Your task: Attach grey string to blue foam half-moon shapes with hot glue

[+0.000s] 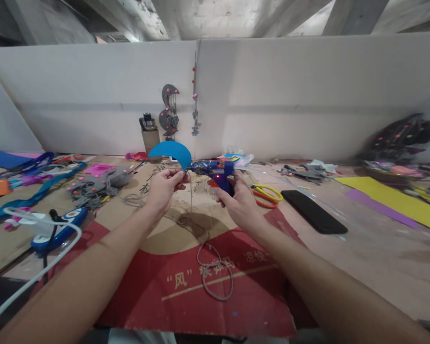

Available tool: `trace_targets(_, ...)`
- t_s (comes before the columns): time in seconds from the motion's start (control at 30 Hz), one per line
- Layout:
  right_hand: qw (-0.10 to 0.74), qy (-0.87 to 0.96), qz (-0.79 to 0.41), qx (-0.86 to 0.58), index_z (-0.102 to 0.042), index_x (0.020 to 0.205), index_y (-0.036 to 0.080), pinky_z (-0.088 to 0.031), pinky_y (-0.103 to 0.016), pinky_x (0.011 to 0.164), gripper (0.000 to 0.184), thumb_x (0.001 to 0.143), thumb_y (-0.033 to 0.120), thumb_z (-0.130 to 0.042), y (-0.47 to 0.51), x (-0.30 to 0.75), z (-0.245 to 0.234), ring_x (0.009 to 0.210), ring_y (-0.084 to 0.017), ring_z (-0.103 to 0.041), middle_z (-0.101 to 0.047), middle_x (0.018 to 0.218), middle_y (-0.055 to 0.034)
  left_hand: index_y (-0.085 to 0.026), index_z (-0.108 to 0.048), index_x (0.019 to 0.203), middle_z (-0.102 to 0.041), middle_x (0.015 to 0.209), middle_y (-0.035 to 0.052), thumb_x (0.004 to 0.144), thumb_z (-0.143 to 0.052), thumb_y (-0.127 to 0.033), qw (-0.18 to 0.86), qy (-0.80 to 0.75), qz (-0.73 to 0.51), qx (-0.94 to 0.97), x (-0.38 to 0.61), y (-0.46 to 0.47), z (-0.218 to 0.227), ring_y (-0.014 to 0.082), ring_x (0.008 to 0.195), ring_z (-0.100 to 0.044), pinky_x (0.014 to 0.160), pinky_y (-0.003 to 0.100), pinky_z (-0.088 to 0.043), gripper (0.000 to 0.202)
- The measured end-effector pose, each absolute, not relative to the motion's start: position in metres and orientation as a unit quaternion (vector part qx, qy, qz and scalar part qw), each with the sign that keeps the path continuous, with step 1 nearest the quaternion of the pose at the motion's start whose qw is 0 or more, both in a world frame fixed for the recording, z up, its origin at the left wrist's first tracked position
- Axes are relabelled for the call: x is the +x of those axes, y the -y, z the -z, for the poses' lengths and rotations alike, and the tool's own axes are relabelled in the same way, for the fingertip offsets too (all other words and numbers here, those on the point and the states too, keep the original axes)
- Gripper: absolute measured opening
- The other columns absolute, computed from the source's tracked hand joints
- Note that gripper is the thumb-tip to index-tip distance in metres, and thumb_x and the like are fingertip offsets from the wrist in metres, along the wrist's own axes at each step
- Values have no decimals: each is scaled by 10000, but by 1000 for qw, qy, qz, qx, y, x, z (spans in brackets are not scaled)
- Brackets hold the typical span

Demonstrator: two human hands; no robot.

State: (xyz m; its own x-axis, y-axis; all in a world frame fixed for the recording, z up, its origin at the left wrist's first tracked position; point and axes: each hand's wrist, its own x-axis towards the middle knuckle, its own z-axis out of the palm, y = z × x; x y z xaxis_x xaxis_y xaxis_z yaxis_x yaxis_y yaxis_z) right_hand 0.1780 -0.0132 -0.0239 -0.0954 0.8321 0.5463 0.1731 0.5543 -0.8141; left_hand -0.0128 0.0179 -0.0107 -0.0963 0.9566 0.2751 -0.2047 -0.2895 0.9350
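Observation:
Pinched in my left hand (166, 188) is a blue crescent cutout (172, 150), raised above the cardboard. A thin grey cord (191, 196) hangs down from beside those fingertips and lies in loops on the cardboard below. My right hand (240, 198) is wrapped round the handle of a blue glue gun (220, 172), with a finger at its orange trigger and a small red light lit. The gun's nozzle points left, close to the lower tip of the crescent. Whether it touches the crescent or the cord I cannot tell.
A red and brown cardboard sheet (236, 306) covers the table's middle. Yellow-and-orange-handled scissors (268, 196) and a black phone (313, 211) lie right. At left are a blue power strip (71, 220) with a white cable and grey cutouts (96, 184). A bottle (150, 134) stands behind.

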Motion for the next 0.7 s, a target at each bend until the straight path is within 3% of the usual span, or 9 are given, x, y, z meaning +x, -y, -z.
trace_targets(0.17, 549, 693, -264, -386, -409, 1187, 240, -490, -363, 732, 391, 817, 285, -528, 17, 177, 20, 878, -205, -578, -598, 1048, -79, -121, -623, 764, -672, 720, 60, 648, -720, -317, 451, -384, -634, 497, -11, -16, 9, 131, 667, -636, 540, 203, -430, 247)
trace_targets(0.37, 545, 697, -227, -407, -419, 1189, 211, -444, -409, 880, 406, 808, 274, -543, 18, 175, 24, 980, -222, -577, -602, 1092, -91, -117, -626, 756, -668, 702, 61, 645, -717, -304, 439, -391, -634, 503, -9, -16, 9, 139, 654, -637, 535, 215, -436, 236)
trace_targets(0.7, 553, 705, -203, -395, -415, 1253, 216, -434, -414, 904, 456, 816, 276, -530, 20, 176, 24, 1000, -232, -583, -609, 1110, -97, -113, -634, 752, -664, 687, 57, 652, -712, -279, 422, -399, -641, 502, -10, -16, 7, 127, 633, -627, 541, 219, -454, 209)
